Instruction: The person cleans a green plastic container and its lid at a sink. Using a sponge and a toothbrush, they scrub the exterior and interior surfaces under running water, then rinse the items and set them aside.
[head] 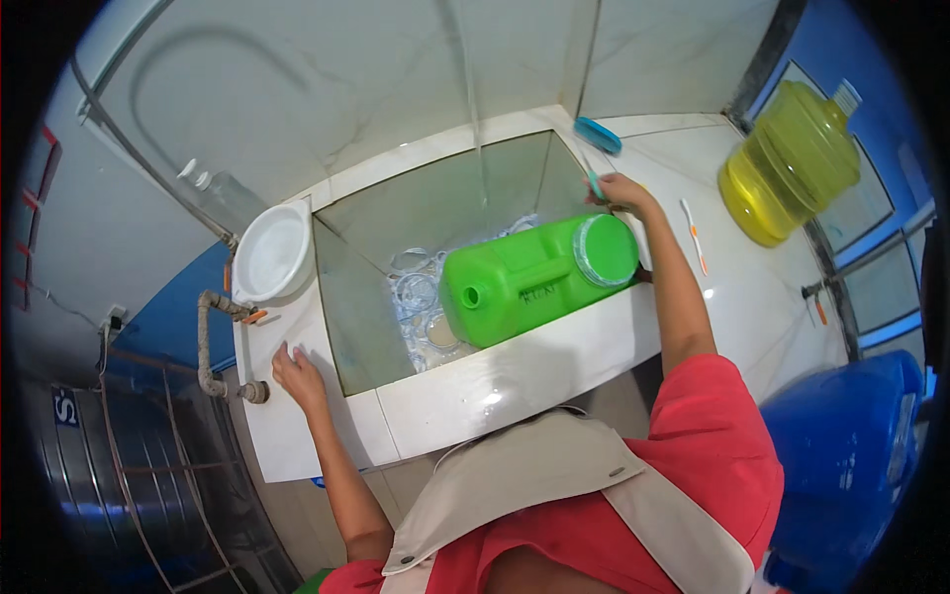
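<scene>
My right hand (627,194) grips a slim teal-handled tool (596,185) above the right rim of a tiled sink (519,364); its far end is too thin to make out. Just below that hand, a green plastic jug (512,278) lies on its side in the sink, with its round lid (608,250) to the right and an uncapped spout to the left. Dark handwriting marks its side. Beneath the jug, several round clear pieces (417,291) sit among whitish suds. My left hand (300,377) is over the left counter near a pipe valve, holding nothing, fingers apart.
A white plastic basin (273,251) stands on the left corner beside a tap with an orange handle (254,317). On the right counter are a blue scrub brush (597,135), a toothbrush (695,236) and a yellow water jug (790,163). A blue drum (839,445) stands lower right.
</scene>
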A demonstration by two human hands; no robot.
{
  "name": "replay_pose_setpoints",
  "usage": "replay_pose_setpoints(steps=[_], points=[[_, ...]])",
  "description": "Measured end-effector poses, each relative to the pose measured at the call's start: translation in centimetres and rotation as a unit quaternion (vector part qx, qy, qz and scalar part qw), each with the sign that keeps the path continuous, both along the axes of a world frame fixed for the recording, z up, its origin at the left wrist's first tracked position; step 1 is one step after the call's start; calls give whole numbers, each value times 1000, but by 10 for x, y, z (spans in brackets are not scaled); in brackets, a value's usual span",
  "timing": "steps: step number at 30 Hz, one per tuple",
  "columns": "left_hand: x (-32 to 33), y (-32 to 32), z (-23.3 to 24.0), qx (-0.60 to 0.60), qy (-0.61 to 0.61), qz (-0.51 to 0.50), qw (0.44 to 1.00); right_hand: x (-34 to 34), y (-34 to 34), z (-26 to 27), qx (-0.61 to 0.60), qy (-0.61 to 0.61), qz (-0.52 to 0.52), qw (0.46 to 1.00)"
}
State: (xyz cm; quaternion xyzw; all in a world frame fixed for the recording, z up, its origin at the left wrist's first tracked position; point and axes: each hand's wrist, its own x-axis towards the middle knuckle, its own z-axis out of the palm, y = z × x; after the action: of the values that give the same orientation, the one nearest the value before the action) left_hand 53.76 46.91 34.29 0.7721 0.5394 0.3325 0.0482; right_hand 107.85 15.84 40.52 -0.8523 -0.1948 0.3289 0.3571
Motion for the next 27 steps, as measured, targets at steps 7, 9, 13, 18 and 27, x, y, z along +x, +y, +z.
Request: replay_pose_setpoints(steps=[7, 9, 13, 18, 27], points=[[166, -105, 59, -151, -269, -375, 874, -100, -41, 4, 321, 142, -109, 930], [201, -137, 70, -163, -253, -433, 850, -131, -16, 5, 306, 20, -8, 952], [221, -149, 43, -133, -252, -457, 843, -197, 36, -25, 401, -38, 48, 914], [171, -128, 0, -217, -397, -325, 831, -296, 97, -26, 444, -204, -17, 872], [101, -161, 3, -287, -277, -262, 879, -244, 223, -11, 148, 196, 438, 865]])
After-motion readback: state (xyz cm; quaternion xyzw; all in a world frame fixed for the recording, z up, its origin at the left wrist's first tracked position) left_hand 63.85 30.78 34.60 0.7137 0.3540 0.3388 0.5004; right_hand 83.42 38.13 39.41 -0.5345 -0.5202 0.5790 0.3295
